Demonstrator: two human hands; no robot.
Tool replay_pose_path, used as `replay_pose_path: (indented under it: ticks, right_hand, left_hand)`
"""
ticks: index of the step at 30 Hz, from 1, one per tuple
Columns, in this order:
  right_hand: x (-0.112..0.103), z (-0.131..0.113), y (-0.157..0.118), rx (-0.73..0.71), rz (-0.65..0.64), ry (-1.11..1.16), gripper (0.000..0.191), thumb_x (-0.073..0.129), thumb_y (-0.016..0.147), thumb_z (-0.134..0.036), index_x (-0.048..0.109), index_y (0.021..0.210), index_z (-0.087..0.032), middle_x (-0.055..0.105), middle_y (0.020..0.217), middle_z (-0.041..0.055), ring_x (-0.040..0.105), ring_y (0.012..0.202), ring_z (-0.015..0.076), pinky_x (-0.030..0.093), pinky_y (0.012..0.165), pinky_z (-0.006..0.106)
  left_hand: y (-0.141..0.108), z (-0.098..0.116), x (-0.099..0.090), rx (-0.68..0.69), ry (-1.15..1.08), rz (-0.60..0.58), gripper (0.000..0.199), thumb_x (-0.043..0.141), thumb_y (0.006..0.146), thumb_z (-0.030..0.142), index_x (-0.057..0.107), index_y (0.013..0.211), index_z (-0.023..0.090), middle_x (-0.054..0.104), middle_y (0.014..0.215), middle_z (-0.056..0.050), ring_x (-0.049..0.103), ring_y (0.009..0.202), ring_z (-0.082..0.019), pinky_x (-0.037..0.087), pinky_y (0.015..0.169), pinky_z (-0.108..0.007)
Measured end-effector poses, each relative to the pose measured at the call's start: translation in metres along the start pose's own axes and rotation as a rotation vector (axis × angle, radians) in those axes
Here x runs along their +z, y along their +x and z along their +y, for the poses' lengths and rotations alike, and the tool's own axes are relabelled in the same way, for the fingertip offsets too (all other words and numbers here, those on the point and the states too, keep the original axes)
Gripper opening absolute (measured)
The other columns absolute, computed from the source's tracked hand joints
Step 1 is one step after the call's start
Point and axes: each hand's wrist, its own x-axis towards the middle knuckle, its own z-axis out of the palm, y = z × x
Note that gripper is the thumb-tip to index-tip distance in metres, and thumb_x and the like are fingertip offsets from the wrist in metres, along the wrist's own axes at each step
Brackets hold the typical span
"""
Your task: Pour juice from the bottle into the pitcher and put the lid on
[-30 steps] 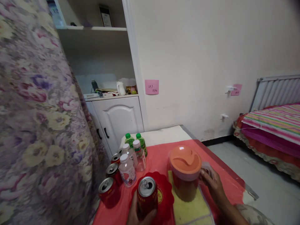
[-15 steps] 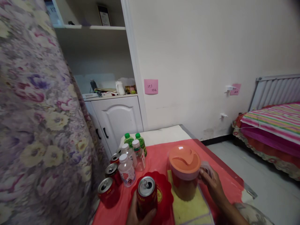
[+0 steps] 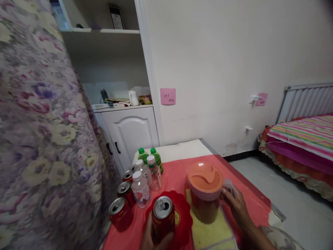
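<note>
My left hand (image 3: pixel 156 241) is wrapped round an opened red drink can (image 3: pixel 163 220), upright over the red scalloped plate (image 3: pixel 184 225). Whether the can's base touches the plate is hidden. To the right, a clear pitcher (image 3: pixel 205 206) with an orange lid (image 3: pixel 204 177) stands on a yellow cloth (image 3: pixel 212 238). The fingers of my right hand (image 3: pixel 235 205) close round the pitcher's handle (image 3: pixel 230 187). Left of the plate stand another opened red can (image 3: pixel 121 213) and a clear bottle with a white cap (image 3: pixel 141 190).
More cans (image 3: pixel 125 191) and several capped bottles (image 3: pixel 155 173), two with green caps, crowd the left side of the red-covered table (image 3: pixel 174 173). A floral curtain (image 3: pixel 52 139) hangs at left, beside a white cabinet (image 3: pixel 132 132). A bed (image 3: pixel 307 135) stands at right.
</note>
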Motion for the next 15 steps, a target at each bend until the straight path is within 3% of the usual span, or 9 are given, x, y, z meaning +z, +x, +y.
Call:
replay_pose_path:
  ticks: [15]
  right_hand:
    - [0.0007,0.0026,0.0,-0.011,-0.01,0.013,0.034,0.067,0.085,-0.052,0.066,0.087,-0.019,0.06,0.074,0.0013,0.055,0.067,0.0174,0.047,0.061,0.029]
  left_hand:
    - [-0.0029,0.0075,0.0039,0.007,-0.032,0.022,0.101,0.091,0.054,0.052,0.052,0.138,0.011,0.064,0.14,-0.025,0.056,0.133,-0.043,0.043,0.114,-0.055]
